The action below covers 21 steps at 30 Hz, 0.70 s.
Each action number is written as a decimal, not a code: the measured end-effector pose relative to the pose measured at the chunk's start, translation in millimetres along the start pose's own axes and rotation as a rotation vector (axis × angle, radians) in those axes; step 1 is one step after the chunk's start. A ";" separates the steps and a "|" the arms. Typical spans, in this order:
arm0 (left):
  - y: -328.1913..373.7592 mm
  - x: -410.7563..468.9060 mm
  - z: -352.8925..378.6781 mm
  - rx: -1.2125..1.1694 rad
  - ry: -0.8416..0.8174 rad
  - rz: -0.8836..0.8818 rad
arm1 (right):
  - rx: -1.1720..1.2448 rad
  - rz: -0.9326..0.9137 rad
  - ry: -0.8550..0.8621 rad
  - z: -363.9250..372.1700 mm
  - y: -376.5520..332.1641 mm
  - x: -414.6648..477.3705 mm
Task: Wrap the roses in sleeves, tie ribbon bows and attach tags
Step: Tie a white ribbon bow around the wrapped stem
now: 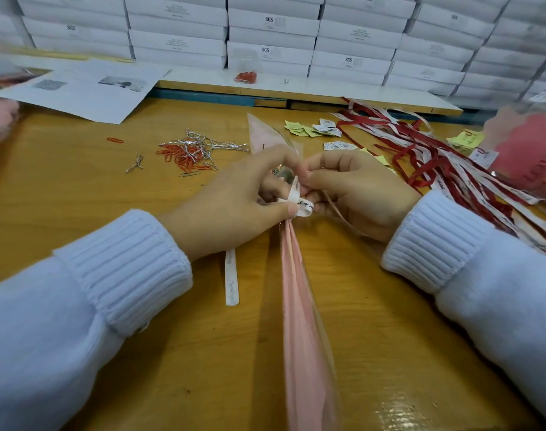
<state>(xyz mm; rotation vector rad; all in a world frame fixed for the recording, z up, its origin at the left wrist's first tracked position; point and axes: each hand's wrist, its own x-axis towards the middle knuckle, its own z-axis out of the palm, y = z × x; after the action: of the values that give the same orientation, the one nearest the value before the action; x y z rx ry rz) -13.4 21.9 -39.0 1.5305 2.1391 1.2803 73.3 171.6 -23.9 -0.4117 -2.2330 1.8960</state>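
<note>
A pink and clear plastic sleeve (299,306) lies lengthwise on the wooden table (79,194), its narrow tip (262,132) pointing away from me. Both hands meet at its gathered neck. My left hand (234,200) pinches a white printed ribbon (299,202) against the sleeve. My right hand (355,188) pinches the same ribbon's loop from the other side. One loose ribbon end (231,278) trails onto the table below my left wrist. The rose inside the sleeve is not visible.
Red and silver paper clips and twist ties (190,150) lie left of the hands. Yellow and white tags (315,129) and a heap of red and white ribbons (436,163) lie right. Pink sleeves (526,144) sit far right, printed sheets (88,88) far left, stacked white boxes (271,32) behind.
</note>
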 end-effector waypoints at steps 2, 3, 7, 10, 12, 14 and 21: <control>1.0 0.0 -0.1 0.058 -0.009 0.021 | 0.012 0.025 0.015 0.3 0.4 1.2; 1.5 0.1 0.0 0.077 -0.009 0.021 | 0.017 0.038 0.019 0.5 0.9 1.8; 3.3 0.3 0.0 0.073 0.013 0.011 | 0.000 0.067 -0.003 -2.1 2.2 3.3; 2.9 -0.2 -1.3 0.064 0.018 0.019 | 0.005 0.083 -0.081 -10.0 1.6 3.4; 2.4 -0.3 -1.3 0.058 0.022 0.020 | 0.001 0.099 -0.144 -16.5 1.0 2.5; 2.0 -0.2 -1.2 0.063 0.025 0.021 | -0.026 0.120 -0.208 -22.4 -0.5 1.5; 0.0 0.2 -3.3 -0.013 -0.008 0.019 | -0.084 0.205 -0.357 -34.9 -3.2 0.5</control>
<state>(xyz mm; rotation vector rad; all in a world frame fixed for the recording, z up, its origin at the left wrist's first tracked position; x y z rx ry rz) -15.6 20.4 -37.0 1.5519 2.1118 1.2896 83.5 203.9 -14.9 -0.3485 -2.5918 2.1270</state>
